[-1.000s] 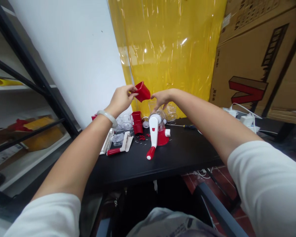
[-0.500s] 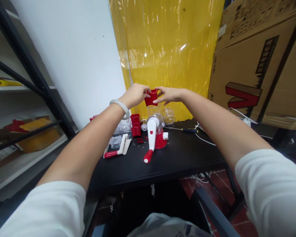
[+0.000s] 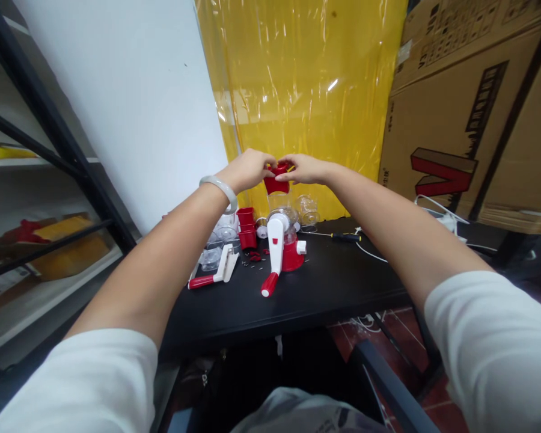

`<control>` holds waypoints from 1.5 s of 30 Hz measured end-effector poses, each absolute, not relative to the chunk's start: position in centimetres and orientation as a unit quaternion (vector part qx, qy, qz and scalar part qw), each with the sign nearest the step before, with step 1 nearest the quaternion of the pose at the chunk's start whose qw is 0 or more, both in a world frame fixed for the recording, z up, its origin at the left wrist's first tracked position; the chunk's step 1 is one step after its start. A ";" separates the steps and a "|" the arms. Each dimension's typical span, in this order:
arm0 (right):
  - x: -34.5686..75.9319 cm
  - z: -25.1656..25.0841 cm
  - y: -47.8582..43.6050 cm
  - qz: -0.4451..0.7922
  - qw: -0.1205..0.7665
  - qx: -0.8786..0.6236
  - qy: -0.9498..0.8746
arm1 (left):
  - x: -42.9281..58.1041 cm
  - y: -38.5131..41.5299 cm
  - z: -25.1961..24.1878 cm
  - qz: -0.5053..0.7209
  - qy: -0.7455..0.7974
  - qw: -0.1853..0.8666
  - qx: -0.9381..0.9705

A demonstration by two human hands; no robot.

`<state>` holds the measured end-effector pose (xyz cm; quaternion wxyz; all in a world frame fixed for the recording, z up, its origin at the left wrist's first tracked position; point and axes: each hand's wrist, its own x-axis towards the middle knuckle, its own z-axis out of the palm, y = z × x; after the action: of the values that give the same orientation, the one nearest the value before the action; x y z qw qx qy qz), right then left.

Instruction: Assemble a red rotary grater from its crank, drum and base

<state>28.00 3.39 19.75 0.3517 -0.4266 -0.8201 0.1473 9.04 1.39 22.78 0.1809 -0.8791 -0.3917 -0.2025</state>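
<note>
A hand-crank grater with a white arm, red-tipped handle and red base stands upright on the black table. Above its clear feed chute sits a red food pusher. My left hand grips the pusher's left upper side, fingers closed. From the right, my right hand closes thumb and fingers on its upper edge. The fingers partly hide the pusher's top. Left of the grater lie red plastic parts and a loose white crank handle with a red grip.
Clear plastic parts stand behind the grater. A screwdriver and white cable lie to its right. Small red pieces and screws are scattered by its left. Behind hangs a yellow curtain; a large carton stands right, a shelf left.
My right hand has closed in from spread fingers onto the red pusher. My left hand stays on it. The grater has stayed in place.
</note>
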 end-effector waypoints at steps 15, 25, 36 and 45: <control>28.0 18.5 4.0 0.153 0.336 -0.445 -0.816 | 9.2 2.9 21.8 -0.189 -0.363 0.158 -0.898; 28.2 19.4 2.9 0.209 0.431 -0.392 -0.785 | 7.5 1.5 23.3 -0.244 -0.385 0.157 -0.876; 26.9 19.3 3.0 0.018 0.438 -0.387 -0.811 | 7.2 2.7 21.9 -0.293 -0.330 0.133 -0.887; 27.6 19.8 2.2 0.002 0.400 -0.448 -0.800 | 6.6 3.5 22.1 -0.245 -0.311 0.106 -0.912</control>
<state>27.56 2.22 19.85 0.4003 -0.4475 -0.7997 0.0024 6.56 3.49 22.07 0.1059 -0.9123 -0.3108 -0.2449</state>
